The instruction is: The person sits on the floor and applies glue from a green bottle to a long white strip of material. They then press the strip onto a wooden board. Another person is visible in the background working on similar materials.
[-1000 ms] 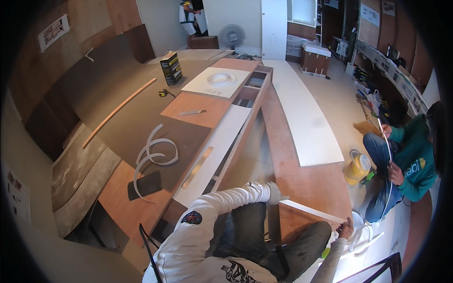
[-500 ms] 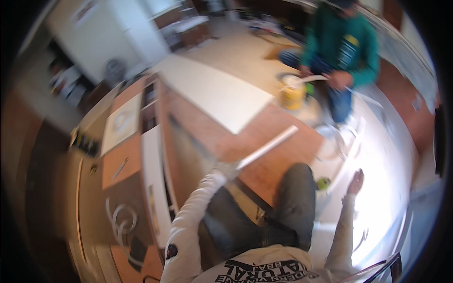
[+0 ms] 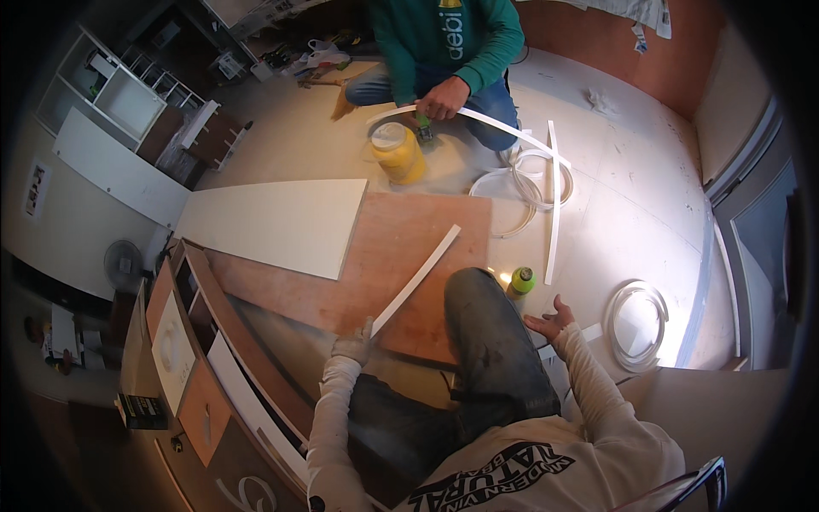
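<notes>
My gloved left hand point(image 3: 351, 345) is closed on the lower end of a white edging strip point(image 3: 418, 277), which slants up and away over a reddish-brown board point(image 3: 409, 224). My bare right hand point(image 3: 553, 322) is held out past my knee with its fingers apart, and nothing is in it. Just beyond that hand, a green bottle point(image 3: 521, 281) stands on the floor. Across from me, a person's hand point(image 3: 444, 97) holds another long white strip point(image 3: 503, 127), which bows down to the right.
A yellow tub point(image 3: 399, 155) stands before the kneeling person. Coiled white strips point(image 3: 531, 183) lie beside it, and another coil point(image 3: 637, 326) rests at my right. A white panel point(image 3: 281, 218) overlaps the brown board. A long cabinet frame point(image 3: 256, 341) is at my left.
My view has swung rightward, bringing the right-hand coil into plain sight. My right hand's fingers have spread, and it is closer to the bottle. The left hand still grips the strip.
</notes>
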Demonstrator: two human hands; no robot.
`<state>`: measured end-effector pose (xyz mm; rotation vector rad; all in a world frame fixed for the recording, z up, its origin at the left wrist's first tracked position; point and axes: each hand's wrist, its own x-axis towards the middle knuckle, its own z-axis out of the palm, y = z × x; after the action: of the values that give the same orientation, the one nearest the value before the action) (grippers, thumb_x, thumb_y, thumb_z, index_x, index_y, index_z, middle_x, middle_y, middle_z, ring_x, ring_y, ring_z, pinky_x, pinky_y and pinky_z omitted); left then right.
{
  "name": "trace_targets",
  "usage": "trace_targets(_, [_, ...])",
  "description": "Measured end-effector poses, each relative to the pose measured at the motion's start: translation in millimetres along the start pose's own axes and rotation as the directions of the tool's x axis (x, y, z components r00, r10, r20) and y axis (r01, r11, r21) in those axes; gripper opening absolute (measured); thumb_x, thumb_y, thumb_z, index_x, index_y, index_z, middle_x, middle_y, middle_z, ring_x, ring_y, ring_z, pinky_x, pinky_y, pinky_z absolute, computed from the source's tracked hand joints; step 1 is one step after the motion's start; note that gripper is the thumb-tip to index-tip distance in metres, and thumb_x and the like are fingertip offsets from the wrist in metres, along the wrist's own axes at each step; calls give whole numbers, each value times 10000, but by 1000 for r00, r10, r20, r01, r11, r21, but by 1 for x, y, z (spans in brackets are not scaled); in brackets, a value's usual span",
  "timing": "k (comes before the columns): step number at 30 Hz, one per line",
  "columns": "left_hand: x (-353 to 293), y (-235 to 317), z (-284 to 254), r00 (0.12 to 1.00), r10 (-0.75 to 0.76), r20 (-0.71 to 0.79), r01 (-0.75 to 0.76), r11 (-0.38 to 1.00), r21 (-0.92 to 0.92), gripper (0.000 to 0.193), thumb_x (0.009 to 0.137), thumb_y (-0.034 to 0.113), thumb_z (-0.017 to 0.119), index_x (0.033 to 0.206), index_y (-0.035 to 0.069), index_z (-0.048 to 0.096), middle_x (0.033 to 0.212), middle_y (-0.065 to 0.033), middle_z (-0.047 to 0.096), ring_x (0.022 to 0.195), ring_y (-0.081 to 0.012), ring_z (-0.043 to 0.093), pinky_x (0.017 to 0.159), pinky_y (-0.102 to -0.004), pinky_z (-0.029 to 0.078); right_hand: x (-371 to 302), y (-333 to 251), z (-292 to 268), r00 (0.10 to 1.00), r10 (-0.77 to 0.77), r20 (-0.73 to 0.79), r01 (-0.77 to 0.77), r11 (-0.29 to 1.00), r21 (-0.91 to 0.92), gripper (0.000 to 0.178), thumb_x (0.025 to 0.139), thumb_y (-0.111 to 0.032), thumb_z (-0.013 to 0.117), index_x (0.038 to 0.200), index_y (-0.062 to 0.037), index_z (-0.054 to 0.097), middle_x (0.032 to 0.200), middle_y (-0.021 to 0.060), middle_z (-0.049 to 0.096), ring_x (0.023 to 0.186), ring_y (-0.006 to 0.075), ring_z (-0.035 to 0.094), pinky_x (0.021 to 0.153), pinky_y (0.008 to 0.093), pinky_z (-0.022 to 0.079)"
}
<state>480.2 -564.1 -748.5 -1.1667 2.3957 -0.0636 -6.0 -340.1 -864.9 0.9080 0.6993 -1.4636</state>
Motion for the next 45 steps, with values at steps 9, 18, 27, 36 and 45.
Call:
trace_targets(9, [6,33,-11,980,91,174,-81,995,-63,603,973,443,433,1496,196,263,1170,-141,611,986,-328,651,819,-482,519,40,18,42,952,22,306,-81,980,181,699,960,-433,550,1451,-61,220,1469,236,252,1321,424,349,1049,601,390])
trace_targets(18, [3,28,-36,980,80,181,-61,992,-109,601,950,455,459,1488,238,301,1236,-134,585,1047,-327,629,870,-474,506,60,12,63,977,-55,206,-13,948,317,408,942,-229,580,1277,-10,502,1276,199,519,1215,401,476,1019,557,437])
trace_targets(27, [13,1,-63,952,108,285,-68,987,-149,491,929,416,471,1361,183,445,1100,-153,667,989,-344,656,860,-471,510,-43,-33,130,740,-371,561,326,927,183,480,928,-217,578,1326,14,444,1359,223,481,1279,400,453,1110,574,319])
trace_targets(36, [-5,-4,-81,971,106,212,-51,966,-252,307,889,324,519,1146,167,576,909,-129,701,877,-338,685,769,-481,536,-68,-25,190,556,-329,763,601,794,-95,333,930,-160,568,1219,5,559,1208,162,620,1174,333,554,1077,520,360])
trace_targets(45, [-41,-19,-44,990,66,125,-26,954,-298,456,774,271,647,1217,178,596,820,-113,693,755,-306,676,680,-439,524,48,17,133,696,-185,694,454,862,-226,365,955,-189,547,1251,24,526,1290,191,559,1255,353,482,1121,549,296])
